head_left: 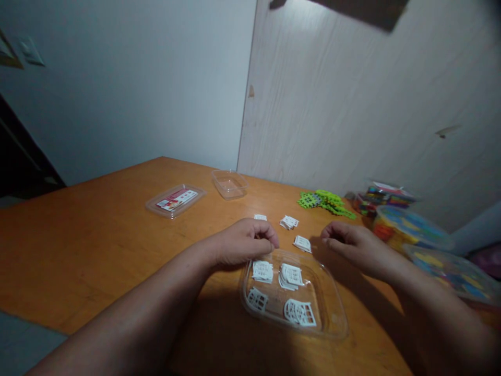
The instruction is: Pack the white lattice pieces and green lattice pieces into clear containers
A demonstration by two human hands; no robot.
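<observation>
My left hand (248,241) is at the far left rim of a clear plastic lid (332,313), its fingers curled in and closed. Whether anything is between them is hidden. To the right, my right hand (350,243) hovers with thumb and index together, and any held thing is too small to tell. Just left of it a small stack of white lattice-like plastic pieces (302,243) lies on the table. Inside the lid, similar white pieces form separate groups: back left (262,271), back right (290,276), front left (257,300) and front right (299,312).
Beyond my hands lie more white pieces (289,222), a clear open container (230,188) and a labelled lid (176,201). Green and grey lattice pieces (324,201) lie at the back right. Tubs of colourful pieces (410,227) line the right side, near the wall.
</observation>
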